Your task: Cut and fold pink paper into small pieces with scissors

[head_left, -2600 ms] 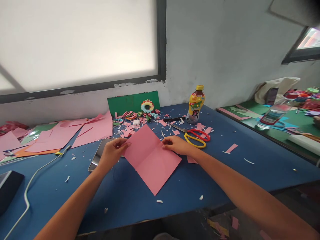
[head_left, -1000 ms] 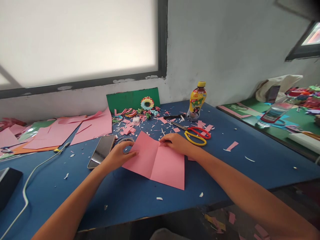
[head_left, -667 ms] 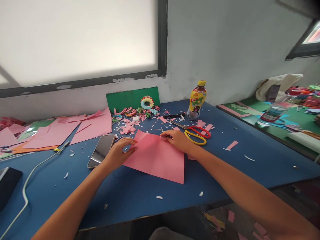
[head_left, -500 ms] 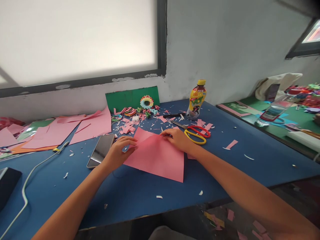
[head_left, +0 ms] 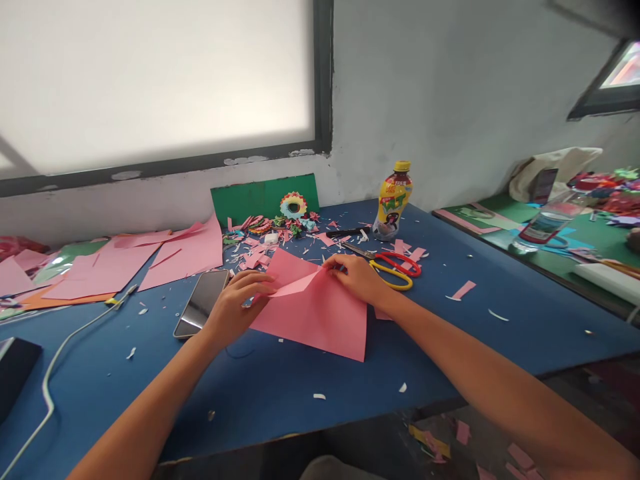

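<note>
A sheet of pink paper [head_left: 320,320] lies across the near middle of the blue table, a raised crease running over it between my hands. My left hand [head_left: 243,300] pinches the crease's left end between thumb and fingers. At its other end my right hand [head_left: 353,277] grips the paper with bent fingers. Beyond my right wrist rest scissors [head_left: 393,270] with one red and one yellow handle loop. Under and beside my left hand is a dark-screened phone [head_left: 203,303].
Pink sheets [head_left: 185,257] lie at the left, near a white cable [head_left: 63,350]. Paper scraps [head_left: 255,253] cover the back, before a green board [head_left: 240,200]. A yellow-capped drink bottle [head_left: 393,200] stands behind the scissors. A clear bottle [head_left: 553,217] is on the green table at right.
The paper between my hands has risen into a sharper, lighter-lit fold. My right hand has shifted very slightly; the left keeps its place.
</note>
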Demonstrator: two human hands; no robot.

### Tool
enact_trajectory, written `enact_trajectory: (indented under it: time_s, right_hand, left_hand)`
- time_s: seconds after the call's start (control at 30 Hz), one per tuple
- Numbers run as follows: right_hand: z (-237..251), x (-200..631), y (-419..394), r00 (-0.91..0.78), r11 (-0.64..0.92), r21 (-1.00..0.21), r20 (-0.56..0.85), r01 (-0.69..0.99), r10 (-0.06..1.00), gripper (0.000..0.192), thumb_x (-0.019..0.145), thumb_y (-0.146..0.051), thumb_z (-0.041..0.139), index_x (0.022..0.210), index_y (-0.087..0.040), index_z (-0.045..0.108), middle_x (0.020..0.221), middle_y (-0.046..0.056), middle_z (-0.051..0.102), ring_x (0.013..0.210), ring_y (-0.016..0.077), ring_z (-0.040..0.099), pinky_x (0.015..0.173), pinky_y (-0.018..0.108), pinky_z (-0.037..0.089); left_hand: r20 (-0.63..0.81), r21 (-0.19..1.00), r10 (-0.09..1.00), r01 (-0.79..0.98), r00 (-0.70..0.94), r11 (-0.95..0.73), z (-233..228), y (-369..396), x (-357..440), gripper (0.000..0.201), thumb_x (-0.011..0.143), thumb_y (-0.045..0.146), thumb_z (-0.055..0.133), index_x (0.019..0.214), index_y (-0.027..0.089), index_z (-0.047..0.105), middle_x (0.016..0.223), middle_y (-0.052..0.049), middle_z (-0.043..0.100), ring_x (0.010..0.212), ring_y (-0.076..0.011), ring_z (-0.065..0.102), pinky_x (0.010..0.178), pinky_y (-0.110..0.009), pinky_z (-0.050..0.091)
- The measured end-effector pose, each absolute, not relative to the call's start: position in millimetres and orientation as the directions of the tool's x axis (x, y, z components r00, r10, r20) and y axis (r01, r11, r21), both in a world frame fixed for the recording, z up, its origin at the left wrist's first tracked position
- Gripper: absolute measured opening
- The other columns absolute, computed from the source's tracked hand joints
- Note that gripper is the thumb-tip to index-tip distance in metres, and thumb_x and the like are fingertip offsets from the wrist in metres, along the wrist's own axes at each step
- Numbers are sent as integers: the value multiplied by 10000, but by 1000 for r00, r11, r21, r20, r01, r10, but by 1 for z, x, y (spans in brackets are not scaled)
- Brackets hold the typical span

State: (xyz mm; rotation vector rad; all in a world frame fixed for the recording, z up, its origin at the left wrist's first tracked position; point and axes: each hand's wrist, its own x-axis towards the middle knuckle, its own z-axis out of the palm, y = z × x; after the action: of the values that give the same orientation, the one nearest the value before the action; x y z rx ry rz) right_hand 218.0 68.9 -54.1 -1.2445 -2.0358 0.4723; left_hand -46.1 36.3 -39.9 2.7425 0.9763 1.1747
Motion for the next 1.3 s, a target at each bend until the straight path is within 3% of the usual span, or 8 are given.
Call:
enact_trajectory:
  time_s: [0.37, 0.63, 1.3]
  right_hand:
    - [-56, 218, 70, -304, 489, -625, 386, 609, 871, 202, 753, -71, 487, 847, -194, 617, 854, 25, 662, 792, 155, 594, 702, 274, 436]
    - [-56, 219, 71, -321, 506, -604, 394, 616, 861, 214, 719, -34, 449, 777, -182, 593, 808, 26, 638, 772, 154, 572, 696, 271, 414]
    - [-58, 219, 71, -327, 558, -572, 461, 602, 825, 163, 742, -60, 463, 746, -189, 561, 832, 33, 611, 846, 175, 540, 780, 306, 398]
  left_hand:
    - [626, 290, 611, 582, 485, -759, -39, 34, -45, 99, 830, 252, 532, 831, 232, 629, 963, -56, 670, 932, -191, 588, 840, -372, 460]
    - [647, 274, 588, 572, 486, -773, -40, 35, -45, 76, 816, 200, 558, 853, 217, 622, 965, -56, 664, 934, -179, 583, 838, -339, 453]
    - [627, 298, 637, 618, 448, -728, -42, 34, -44, 58, 818, 245, 543, 823, 211, 590, 936, -61, 660, 903, -185, 589, 828, -345, 463]
